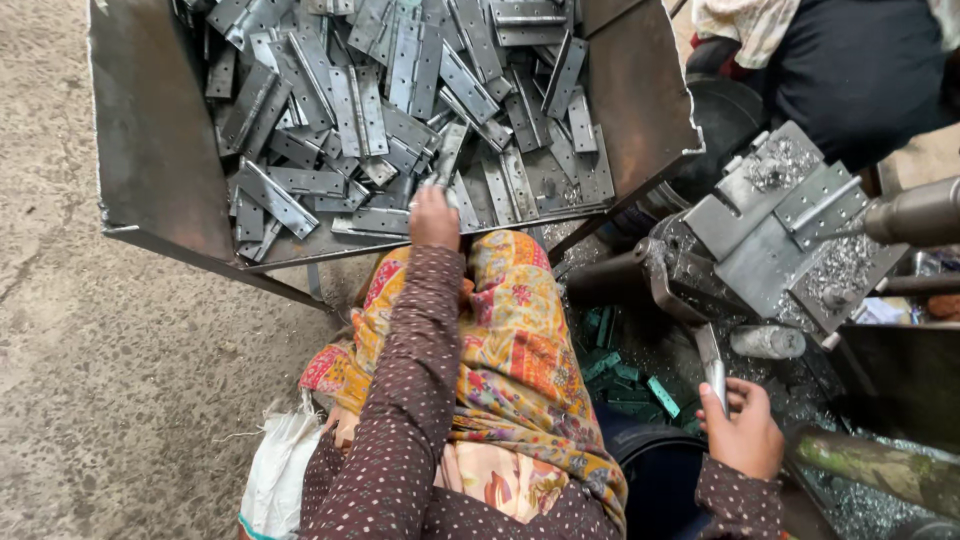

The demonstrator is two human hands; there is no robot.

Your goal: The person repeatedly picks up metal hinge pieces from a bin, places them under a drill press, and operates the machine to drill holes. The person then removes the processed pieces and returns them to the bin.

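Note:
My left hand (pixel 433 216) reaches into a large metal tray (pixel 150 150) heaped with several grey metal hinge plates (pixel 400 90), and its fingers close on one plate (pixel 445 170) at the near edge of the pile. My right hand (pixel 745 432) is wrapped around the metal lever handle (pixel 710 365) of a drilling jig (pixel 770 235) at the right. A hinge plate (pixel 825 200) lies clamped on that jig under a drill spindle (pixel 915 212). Both arms wear dotted brown sleeves.
Metal shavings (pixel 845 265) cover the jig and the floor below it. Finished plates (pixel 630 375) lie in a dark pile under the machine. Another person (pixel 840 50) sits at the top right. Bare concrete floor (pixel 100 380) spreads to the left; a white sack (pixel 280 470) lies by my knee.

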